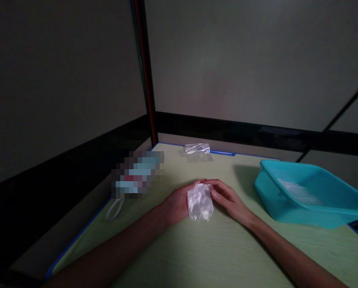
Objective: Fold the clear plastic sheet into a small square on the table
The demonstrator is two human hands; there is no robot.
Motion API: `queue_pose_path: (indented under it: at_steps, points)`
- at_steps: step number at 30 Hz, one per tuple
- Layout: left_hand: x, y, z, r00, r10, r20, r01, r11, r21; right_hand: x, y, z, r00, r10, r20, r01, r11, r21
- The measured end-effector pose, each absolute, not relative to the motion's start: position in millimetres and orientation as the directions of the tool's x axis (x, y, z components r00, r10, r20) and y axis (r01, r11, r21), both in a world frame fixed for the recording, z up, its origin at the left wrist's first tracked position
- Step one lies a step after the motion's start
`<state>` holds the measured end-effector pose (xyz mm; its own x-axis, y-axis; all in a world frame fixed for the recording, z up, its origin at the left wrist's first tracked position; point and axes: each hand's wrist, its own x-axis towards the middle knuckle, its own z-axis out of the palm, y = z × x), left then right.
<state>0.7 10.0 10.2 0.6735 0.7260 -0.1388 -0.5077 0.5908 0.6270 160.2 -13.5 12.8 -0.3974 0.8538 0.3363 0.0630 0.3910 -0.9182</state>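
Note:
A small clear plastic bag (200,203), wrinkled and shiny, lies between my two hands above the middle of the table. My left hand (178,204) supports it from the left, palm turned toward it, with the fingers partly hidden behind the plastic. At the bag's upper right edge, my right hand (227,197) pinches it, with the thumb bent toward the curled fingers. The bag looks flat, and nothing can be made out inside it.
A turquoise plastic basket (312,214) holding clear plastic stands at the right of the green table (227,256). More clear plastic (198,153) lies at the back edge. A blurred-out object (138,174) with a white loop (115,209) is at the left. Walls enclose the back and left.

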Motion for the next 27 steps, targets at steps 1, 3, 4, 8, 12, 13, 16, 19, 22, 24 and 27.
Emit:
queue_pose_path:
  at_steps: [1, 3, 4, 8, 12, 13, 16, 19, 22, 24, 27]
  points:
    - [0.5, 10.2, 9.4, 0.668, 0.73, -0.146, -0.511, 0.593, 0.623, 160.4, -13.3, 12.7, -0.399, 0.854, 0.334, 0.064, 0.389, -0.919]
    - [-0.2, 10.4, 7.8, 0.66, 0.732, -0.17, -0.509, 0.601, 0.616, 161.3, -12.8, 11.7, -0.394, 0.862, 0.319, 0.087, 0.381, -0.921]
    - [-0.6, 10.5, 7.3, 0.658, 0.73, -0.182, -0.502, 0.607, 0.616, 161.8, -12.7, 10.8, -0.391, 0.867, 0.308, 0.102, 0.373, -0.922]
    - [-1.0, 9.3, 8.9, 0.656, 0.725, -0.21, -0.479, 0.615, 0.626, 163.1, -12.5, 7.0, -0.373, 0.889, 0.267, 0.112, 0.329, -0.938]
    - [0.0, 7.3, 12.0, 0.637, 0.739, -0.221, -0.482, 0.605, 0.634, 161.8, -12.5, 5.7, -0.304, 0.916, 0.263, 0.018, 0.282, -0.959]
    - [0.2, 6.9, 12.1, 0.634, 0.743, -0.215, -0.482, 0.597, 0.641, 161.2, -12.4, 5.7, -0.278, 0.925, 0.261, -0.007, 0.269, -0.963]
    - [0.2, 5.7, 10.4, 0.633, 0.752, -0.187, -0.47, 0.564, 0.679, 160.0, -11.8, 5.5, -0.21, 0.947, 0.243, -0.059, 0.236, -0.97]
    - [-0.2, 4.2, 7.5, 0.642, 0.747, -0.175, -0.452, 0.553, 0.7, 159.1, -11.3, 4.9, -0.164, 0.96, 0.227, -0.084, 0.216, -0.973]
    - [-0.5, 2.8, 5.4, 0.667, 0.724, -0.175, -0.421, 0.56, 0.714, 157.8, -11.3, 4.2, -0.131, 0.969, 0.21, -0.112, 0.196, -0.974]
    - [-0.6, 2.2, 4.5, 0.682, 0.711, -0.17, -0.401, 0.558, 0.726, 156.7, -11.3, 3.5, -0.136, 0.971, 0.196, -0.148, 0.176, -0.973]
    - [-0.6, 2.6, 3.5, 0.698, 0.699, -0.152, -0.383, 0.545, 0.746, 155.6, -10.8, 3.2, -0.12, 0.972, 0.202, -0.165, 0.181, -0.97]
